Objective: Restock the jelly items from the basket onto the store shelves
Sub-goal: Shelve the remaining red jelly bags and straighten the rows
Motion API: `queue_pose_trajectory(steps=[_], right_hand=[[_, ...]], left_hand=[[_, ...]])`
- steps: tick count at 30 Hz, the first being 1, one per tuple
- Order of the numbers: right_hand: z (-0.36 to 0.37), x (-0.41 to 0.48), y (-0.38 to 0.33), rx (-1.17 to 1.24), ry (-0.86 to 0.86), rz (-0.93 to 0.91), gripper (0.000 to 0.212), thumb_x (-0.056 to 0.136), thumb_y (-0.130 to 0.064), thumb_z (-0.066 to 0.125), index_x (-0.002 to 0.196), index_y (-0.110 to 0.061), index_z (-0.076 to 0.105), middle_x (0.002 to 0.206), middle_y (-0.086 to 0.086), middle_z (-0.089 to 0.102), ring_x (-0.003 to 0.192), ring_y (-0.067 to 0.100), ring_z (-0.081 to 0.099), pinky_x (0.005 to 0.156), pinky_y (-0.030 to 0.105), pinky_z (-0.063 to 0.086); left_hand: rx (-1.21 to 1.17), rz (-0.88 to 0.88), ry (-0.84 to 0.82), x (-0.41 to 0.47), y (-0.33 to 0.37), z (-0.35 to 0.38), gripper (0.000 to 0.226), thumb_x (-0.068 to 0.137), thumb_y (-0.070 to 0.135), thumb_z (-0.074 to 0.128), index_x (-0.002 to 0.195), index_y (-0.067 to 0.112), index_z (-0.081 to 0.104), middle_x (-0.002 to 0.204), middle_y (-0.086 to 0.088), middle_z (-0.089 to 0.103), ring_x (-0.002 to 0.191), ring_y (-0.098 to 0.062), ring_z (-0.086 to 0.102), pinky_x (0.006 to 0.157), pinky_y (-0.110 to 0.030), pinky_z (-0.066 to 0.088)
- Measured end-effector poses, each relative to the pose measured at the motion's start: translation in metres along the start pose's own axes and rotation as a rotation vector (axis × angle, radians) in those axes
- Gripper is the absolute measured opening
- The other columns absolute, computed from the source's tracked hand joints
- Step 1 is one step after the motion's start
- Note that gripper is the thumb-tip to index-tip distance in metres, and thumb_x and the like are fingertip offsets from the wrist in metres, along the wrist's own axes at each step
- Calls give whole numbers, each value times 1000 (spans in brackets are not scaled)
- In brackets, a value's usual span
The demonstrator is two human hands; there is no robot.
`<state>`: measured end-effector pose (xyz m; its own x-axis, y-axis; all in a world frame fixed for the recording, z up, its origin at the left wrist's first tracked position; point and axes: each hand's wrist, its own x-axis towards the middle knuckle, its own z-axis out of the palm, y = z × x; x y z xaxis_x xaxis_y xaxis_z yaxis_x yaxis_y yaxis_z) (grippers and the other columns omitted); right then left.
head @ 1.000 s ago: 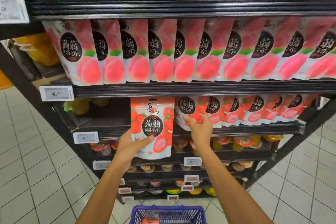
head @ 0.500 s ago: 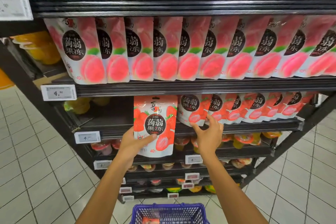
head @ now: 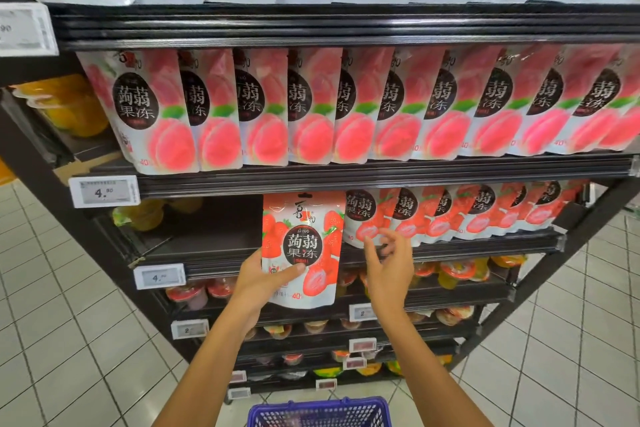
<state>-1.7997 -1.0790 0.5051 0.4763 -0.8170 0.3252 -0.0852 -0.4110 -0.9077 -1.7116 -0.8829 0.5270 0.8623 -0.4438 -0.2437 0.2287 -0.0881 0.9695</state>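
Pouch: the strawberry jelly pouch [head: 304,246] is upright in the air, just left of the strawberry row [head: 467,215]; its top is about level with the row's tops and its bottom hangs below the shelf edge.
Handling: probably light and soft. The glossy film would flex and could slip, so a flat pinch low on the body or along a sealed edge looks safer than squeezing the filled middle.
Left hand [head: 263,282]: grips the pouch's lower left part, thumb across the front and fingers behind; the forearm rises from below and left of the row.
Right hand [head: 389,270]: holds nothing, fingers loosely spread and a little bent, in front of the row's left end; contact cannot be told.
Gap: bare shelf lies left of the row.
Basket [head: 318,412]: well below the row.
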Motion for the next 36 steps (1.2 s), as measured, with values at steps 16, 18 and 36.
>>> queue_pose_trajectory(steps=[16,18,36], right_hand=[[15,14,-38,310,-399,180,38,72,-11,86,104,-12,67,88,-6,77,83,7,72,73,22,57],[18,20,-41,324,-369,175,36,73,-9,84,104,-11,66,91,0,76,86,12,72,78,30,58],[23,1,-12,-161,-285,-16,27,82,-23,79,100,-32,60,91,-14,63,78,5,61,71,25,52]], left_hand=[[108,335,281,12,7,21,44,80,29,79,113,34,50,115,9,53,102,-7,58,82,-20,48],[224,399,195,11,4,27,36,84,28,75,106,42,52,117,9,51,104,-5,56,86,-22,49],[212,359,-11,21,-8,50,62,88,2,64,133,38,44,137,12,36,109,30,41,78,-1,45]])
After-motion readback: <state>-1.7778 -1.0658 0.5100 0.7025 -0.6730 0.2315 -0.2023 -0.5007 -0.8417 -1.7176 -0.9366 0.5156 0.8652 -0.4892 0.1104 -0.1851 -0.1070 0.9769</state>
